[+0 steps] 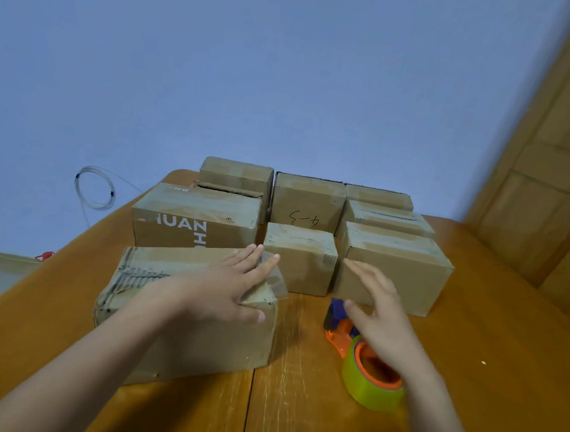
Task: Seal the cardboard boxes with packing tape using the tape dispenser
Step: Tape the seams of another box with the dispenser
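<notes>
At the near edge of the bench (296, 404), in the head view, your left hand (226, 289) lay flat on the front cardboard box (178, 337). Its fingers (266, 265) were straight, spread over the box's right top corner and gripping nothing, probably to press a loose end of clear tape (280, 285) that stuck out past that corner. Your right hand (381, 312) hovered just above the tape dispenser (364, 362), fingers relaxed, apart and empty. I judged it was either reaching for the tool or letting it go. The dispenser lay on the bench just right of the front box, its green roll toward you. Behind it, the other boxes (301, 254) stood packed together toward the far edge, apparently kept out of your working space.
</notes>
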A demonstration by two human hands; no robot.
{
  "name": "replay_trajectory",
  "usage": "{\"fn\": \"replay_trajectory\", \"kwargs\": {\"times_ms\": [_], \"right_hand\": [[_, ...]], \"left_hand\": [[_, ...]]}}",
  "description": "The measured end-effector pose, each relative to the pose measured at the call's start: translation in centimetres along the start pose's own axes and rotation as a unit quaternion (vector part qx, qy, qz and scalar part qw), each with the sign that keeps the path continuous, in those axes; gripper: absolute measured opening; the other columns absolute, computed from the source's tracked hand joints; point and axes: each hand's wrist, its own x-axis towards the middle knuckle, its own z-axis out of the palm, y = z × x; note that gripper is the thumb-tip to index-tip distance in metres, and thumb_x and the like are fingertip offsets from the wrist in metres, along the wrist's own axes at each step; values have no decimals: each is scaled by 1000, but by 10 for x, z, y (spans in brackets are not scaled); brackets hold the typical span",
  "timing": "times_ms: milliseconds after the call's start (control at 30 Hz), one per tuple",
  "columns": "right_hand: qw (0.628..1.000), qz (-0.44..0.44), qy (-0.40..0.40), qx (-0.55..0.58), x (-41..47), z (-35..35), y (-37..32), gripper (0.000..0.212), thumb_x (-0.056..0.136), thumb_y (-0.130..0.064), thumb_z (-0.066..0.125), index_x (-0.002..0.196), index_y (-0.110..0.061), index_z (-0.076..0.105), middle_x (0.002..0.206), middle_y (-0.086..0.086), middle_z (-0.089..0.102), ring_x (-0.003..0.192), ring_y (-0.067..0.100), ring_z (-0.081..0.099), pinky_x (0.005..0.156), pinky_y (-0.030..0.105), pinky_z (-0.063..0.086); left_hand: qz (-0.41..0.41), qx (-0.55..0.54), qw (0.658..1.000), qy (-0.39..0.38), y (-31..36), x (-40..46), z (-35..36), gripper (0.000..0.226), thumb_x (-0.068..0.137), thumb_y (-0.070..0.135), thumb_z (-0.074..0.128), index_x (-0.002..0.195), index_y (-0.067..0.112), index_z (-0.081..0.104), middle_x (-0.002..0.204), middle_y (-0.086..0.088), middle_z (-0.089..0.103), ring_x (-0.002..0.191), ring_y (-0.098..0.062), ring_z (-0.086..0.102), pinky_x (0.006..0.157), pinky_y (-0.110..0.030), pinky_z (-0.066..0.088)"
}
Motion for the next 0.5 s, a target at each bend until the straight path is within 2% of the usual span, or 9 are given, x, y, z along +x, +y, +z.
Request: {"fn": "replay_trajectory", "kwargs": {"times_ms": [133, 200, 300, 367, 433, 500], "right_hand": [[988, -66, 59, 128, 12, 44, -23, 48, 91, -7, 55, 128, -37, 52, 131, -19, 49, 126, -5, 39, 105, 15, 31], [977, -79, 87, 176, 17, 63, -26, 45, 87, -10, 50, 126, -31, 55, 129, -15, 53, 125, 0, 43, 105, 20, 36], [961, -127, 119, 215, 23, 87, -24, 48, 82, -14, 44, 128, -18, 57, 130, -4, 57, 127, 14, 47, 106, 35, 39], [955, -148, 127, 225, 25, 101, -19, 46, 85, -17, 42, 128, -11, 58, 131, 0, 58, 127, 20, 48, 105, 42, 40], [954, -153, 128, 225, 24, 108, -13, 45, 95, -29, 39, 129, -7, 58, 134, 2, 57, 129, 24, 47, 106, 44, 38], [954, -160, 126, 218, 21, 109, -10, 52, 100, -42, 31, 129, -8, 58, 137, 2, 55, 131, 27, 44, 108, 41, 34]], "left_hand": [[23, -20, 999, 16, -3, -9, -4, 98, 90, 53, 55, 143, 35, -26, 154, 10, -26, 137, 1, -24, 112, -19, -5], [12, -8, 999, 36, -2, -14, -2, 107, 85, 59, 58, 140, 33, -31, 149, 12, -32, 137, 1, -26, 112, -18, -6], [-28, 25, 998, 55, -3, -16, 2, 116, 66, 83, 42, 134, 33, -38, 146, 6, -40, 135, -7, -38, 109, -20, -18], [-44, 17, 998, 46, -6, -14, 5, 115, 55, 92, 28, 136, 35, -33, 149, 8, -36, 135, -5, -38, 108, -21, -20], [-39, 5, 998, 46, -10, -12, 7, 115, 50, 97, 18, 139, 37, -27, 152, 11, -32, 135, 0, -35, 108, -21, -20], [-33, -4, 998, 55, -13, -10, 9, 117, 47, 99, 14, 140, 39, -24, 151, 14, -31, 134, 2, -34, 109, -20, -20]]}}
